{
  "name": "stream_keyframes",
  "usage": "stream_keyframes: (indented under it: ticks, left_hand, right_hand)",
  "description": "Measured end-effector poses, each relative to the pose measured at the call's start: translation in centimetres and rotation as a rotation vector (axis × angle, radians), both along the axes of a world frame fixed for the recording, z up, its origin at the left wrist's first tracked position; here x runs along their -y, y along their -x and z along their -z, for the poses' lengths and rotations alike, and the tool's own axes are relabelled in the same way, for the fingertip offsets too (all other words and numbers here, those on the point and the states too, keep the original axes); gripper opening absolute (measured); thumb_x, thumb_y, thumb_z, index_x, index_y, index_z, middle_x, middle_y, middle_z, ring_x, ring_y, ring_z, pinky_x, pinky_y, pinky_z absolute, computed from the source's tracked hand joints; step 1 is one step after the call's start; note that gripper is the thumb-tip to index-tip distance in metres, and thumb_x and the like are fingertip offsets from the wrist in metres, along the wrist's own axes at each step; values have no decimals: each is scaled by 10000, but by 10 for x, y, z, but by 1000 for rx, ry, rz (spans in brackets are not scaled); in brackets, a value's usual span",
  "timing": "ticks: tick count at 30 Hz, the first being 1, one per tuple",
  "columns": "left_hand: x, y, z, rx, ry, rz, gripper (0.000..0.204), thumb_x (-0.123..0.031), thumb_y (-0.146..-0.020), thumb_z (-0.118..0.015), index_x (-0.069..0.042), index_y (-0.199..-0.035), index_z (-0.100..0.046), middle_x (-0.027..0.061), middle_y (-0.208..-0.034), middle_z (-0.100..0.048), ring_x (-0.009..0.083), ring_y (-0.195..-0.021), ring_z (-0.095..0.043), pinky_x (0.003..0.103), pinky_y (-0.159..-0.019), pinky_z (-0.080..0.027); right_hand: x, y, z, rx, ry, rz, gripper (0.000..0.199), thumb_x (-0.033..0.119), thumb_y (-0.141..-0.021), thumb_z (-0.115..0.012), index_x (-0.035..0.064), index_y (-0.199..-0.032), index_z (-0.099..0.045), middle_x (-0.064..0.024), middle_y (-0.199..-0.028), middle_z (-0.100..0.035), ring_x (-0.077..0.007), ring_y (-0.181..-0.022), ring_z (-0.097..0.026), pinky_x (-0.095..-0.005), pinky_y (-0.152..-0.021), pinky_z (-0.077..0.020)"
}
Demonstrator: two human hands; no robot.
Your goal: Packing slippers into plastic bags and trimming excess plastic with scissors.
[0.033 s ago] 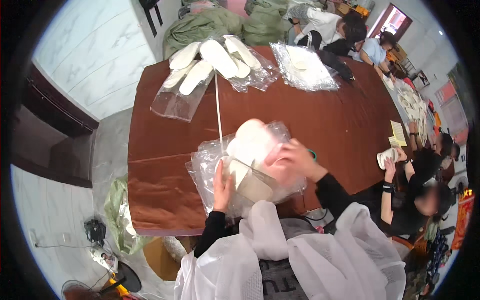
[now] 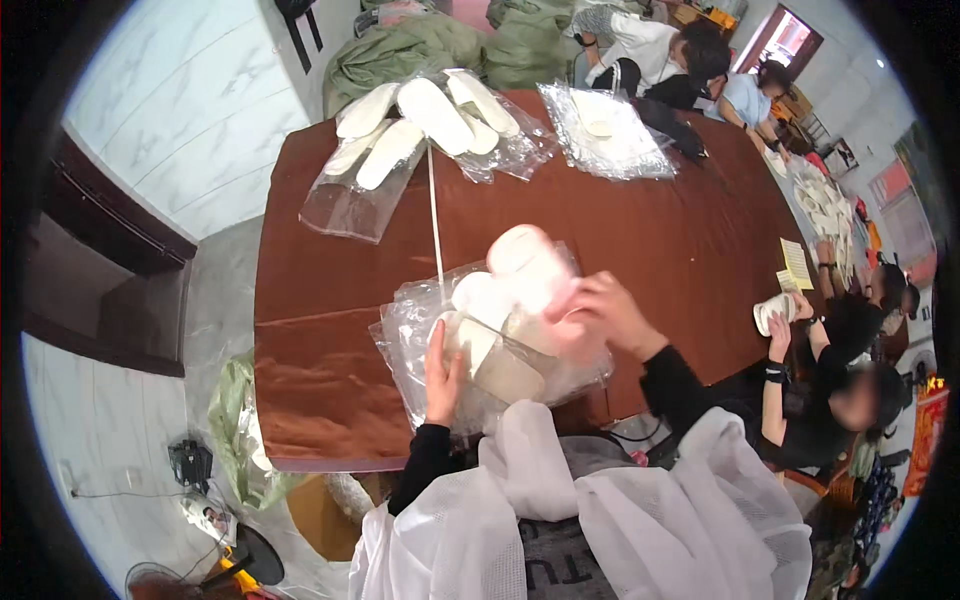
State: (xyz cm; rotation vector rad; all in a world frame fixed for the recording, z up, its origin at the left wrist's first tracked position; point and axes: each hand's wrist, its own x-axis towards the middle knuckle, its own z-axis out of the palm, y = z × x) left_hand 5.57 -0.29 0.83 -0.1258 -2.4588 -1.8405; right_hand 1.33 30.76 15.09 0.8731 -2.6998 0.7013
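Observation:
Against the edge of a white slipper (image 2: 510, 370), partly slid into a clear plastic bag, rests my left hand (image 2: 442, 378). Its fingers are stretched out and the thumb lies along the slipper's side. My right hand (image 2: 615, 318) is closed on a second white slipper (image 2: 525, 255), tilted above the first; bright glare and motion blur soften its outline. Another pale slipper part (image 2: 480, 292) shows between them. Under both hands spreads a stack of clear plastic bags (image 2: 405, 325) on the brown-covered table (image 2: 340, 350).
Several bagged white slippers (image 2: 432, 115) lie at the table's far side, beside a pile of clear bags (image 2: 610, 135). A white strip (image 2: 436, 220) runs toward me. At the right, a co-worker holds a white slipper (image 2: 775, 315) near yellow papers (image 2: 795, 265). Green sacks (image 2: 410, 60) stand behind.
My right hand has shifted slightly right, and the slipper in it has risen and tilted further up. My left hand stays in the same place.

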Motion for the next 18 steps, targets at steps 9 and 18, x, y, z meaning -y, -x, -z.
stream_keyframes:
  ticks: [9, 18]
  left_hand:
    - [-2, -10, -37, -121, 60, -80, 451, -64, -960, -498, -29, -1404, -434, 137, -1445, -455, 264, -1374, -375, 358, -1136, -262]
    - [15, -16, -21, -231, 618, -139, 436, -30, -931, -490, -65, -1365, -491, 144, -1438, -454, 319, -1388, -341, 454, -1139, -237]
  right_hand:
    - [-131, -11, 1, -4, -26, 516, 131, 115, -823, -632, 135, -927, -709, -63, -953, -628, -287, -977, -560, -387, -836, -465]
    - [-36, -15, 131, 534, 377, 437, 175, 178, -944, -531, 36, -999, -619, -115, -807, -653, -264, -686, -643, -359, -613, -506]
